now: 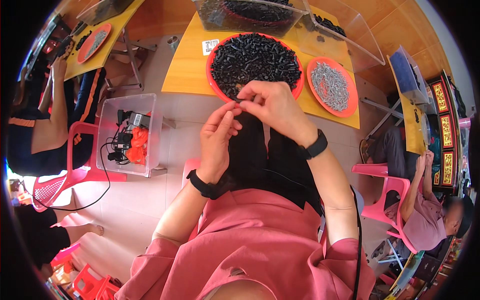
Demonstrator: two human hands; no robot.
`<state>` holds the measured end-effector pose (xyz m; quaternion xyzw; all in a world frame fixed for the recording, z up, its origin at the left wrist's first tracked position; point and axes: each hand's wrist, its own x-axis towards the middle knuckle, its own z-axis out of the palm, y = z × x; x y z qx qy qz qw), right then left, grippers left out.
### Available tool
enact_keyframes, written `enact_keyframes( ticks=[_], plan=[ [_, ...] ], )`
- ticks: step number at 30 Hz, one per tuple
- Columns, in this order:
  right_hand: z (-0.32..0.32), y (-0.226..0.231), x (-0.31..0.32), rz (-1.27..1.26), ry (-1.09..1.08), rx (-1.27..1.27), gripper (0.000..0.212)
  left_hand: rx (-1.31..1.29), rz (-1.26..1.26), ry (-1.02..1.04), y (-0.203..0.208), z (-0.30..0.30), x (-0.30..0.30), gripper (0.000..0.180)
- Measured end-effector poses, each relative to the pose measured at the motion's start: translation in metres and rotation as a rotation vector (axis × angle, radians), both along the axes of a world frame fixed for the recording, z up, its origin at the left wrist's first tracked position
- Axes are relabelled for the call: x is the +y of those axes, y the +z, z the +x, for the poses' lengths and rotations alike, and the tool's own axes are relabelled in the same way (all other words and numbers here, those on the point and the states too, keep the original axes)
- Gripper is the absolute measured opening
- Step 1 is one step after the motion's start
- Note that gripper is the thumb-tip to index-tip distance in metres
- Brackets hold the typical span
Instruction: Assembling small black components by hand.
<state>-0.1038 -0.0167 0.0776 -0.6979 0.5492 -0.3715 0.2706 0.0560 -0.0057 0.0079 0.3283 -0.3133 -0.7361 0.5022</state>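
My left hand (218,135) and my right hand (272,106) meet fingertip to fingertip above my lap, just short of the table's near edge. Both have thumb and fingers pinched together around something small and dark; its kind is too small to tell. Right behind them lies a round red tray (299,90) heaped with small black plastic pieces (250,62). To its right sits a smaller red-orange plate (314,92) holding a pile of silvery screw-like metal pieces (330,86). A black band is on each of my wrists.
The yellow table (185,65) carries clear plastic bins (250,22) at the back. On the floor to the left stands a clear box (105,135) with black devices, cables and orange bags. People sit on pink chairs (385,200) at tables on both sides.
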Motion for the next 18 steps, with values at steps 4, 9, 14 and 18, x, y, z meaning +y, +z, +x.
enact_keyframes(
  ticks=[4, 9, 14, 18],
  plan=[
    [0.013, -0.003, 0.015, -0.097, 0.022, -0.027, 0.022, 0.053, -0.032, -0.028, -0.011, 0.002, -0.002, 0.027],
    [0.017, -0.001, 0.018, -0.129, 0.009, -0.049, 0.025, 0.150, 0.054, -0.043, -0.009, 0.002, -0.002, 0.026],
    [-0.017, -0.003, -0.005, -0.139, -0.112, 0.202, 0.006, 0.217, 0.065, -0.056, -0.009, 0.005, -0.004, 0.027],
    [-0.027, -0.022, -0.032, -0.091, -0.122, 0.517, 0.009, 0.206, 0.082, -0.058, -0.010, 0.004, -0.005, 0.027]
  ],
)
